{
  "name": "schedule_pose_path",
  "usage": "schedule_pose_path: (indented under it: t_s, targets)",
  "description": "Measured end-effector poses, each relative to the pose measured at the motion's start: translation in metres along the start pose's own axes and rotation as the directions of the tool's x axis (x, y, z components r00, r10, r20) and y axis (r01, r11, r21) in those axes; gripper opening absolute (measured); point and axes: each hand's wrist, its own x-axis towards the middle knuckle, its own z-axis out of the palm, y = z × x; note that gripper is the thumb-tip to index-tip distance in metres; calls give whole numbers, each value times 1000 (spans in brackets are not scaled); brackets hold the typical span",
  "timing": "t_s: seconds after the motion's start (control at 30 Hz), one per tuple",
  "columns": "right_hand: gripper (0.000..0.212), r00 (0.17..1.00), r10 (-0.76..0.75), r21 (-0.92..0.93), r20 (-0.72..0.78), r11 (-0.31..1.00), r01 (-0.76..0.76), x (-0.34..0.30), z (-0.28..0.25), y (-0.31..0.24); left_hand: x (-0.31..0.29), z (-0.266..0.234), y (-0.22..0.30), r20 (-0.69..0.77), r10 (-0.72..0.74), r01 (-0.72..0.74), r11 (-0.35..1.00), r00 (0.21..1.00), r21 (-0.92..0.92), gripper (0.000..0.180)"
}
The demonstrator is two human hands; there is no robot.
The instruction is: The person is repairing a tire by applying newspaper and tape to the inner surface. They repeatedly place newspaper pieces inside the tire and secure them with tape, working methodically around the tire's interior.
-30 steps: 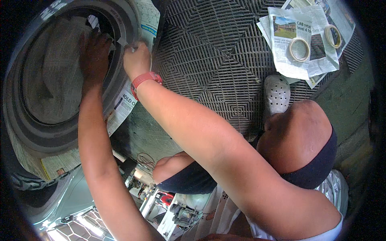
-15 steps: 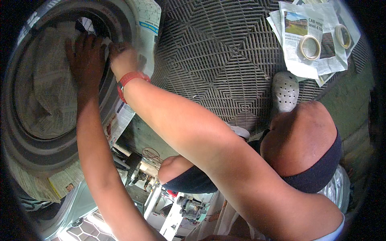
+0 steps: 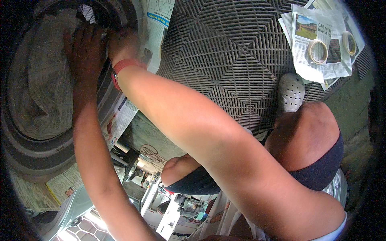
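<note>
A big round wheel with a dark tyre [image 3: 30,150] fills the left side, its centre covered with crumpled newspaper [image 3: 40,84]. My left hand [image 3: 84,46] lies flat on that paper at the wheel's upper right rim, fingers spread. My right hand [image 3: 120,42], with a red band on its wrist, presses right beside it at the rim; its fingertips are hidden. Another newspaper sheet [image 3: 157,32] hangs just right of the wheel, under my right forearm.
The floor [image 3: 225,52] is dark grid tiling. At the top right lies a stack of newspapers [image 3: 307,70] with two tape rolls [image 3: 317,51] on it. My white perforated shoe [image 3: 291,92] and bent knee [image 3: 305,132] are on the right. More newspaper [image 3: 60,186] lies below the tyre.
Both hands have slid up along the wheel's rim, staying side by side on the newspaper. The view has shifted closer to the wheel.
</note>
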Motion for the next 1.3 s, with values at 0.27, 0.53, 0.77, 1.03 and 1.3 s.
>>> schedule_pose_path:
  t_s: [0.27, 0.53, 0.77, 1.03, 1.3]
  targets:
    - [33, 968, 127, -262, 215, 963, -68, -10, -29, -11, -18, -3, -1, 62, -4, 6, 1000, 998, -30, 33]
    - [25, 995, -92, -158, 44, 983, 98, -31, -18, 23, -11, -5, 9, 95, -81, 76, 996, 992, 53, 27]
    - [21, 968, -252, -137, -1, 959, 250, -34, -34, 22, -16, -3, 6, 51, -71, 72, 997, 996, -18, 26]
    - [18, 975, -222, 10, -1, 975, 222, -35, -32, 11, -14, -7, 6, 75, -83, 88, 994, 994, -60, 37]
    - [20, 966, -254, -58, -50, 966, 251, -30, -21, 30, -10, -10, 7, 73, -67, 70, 997, 995, -37, 47]
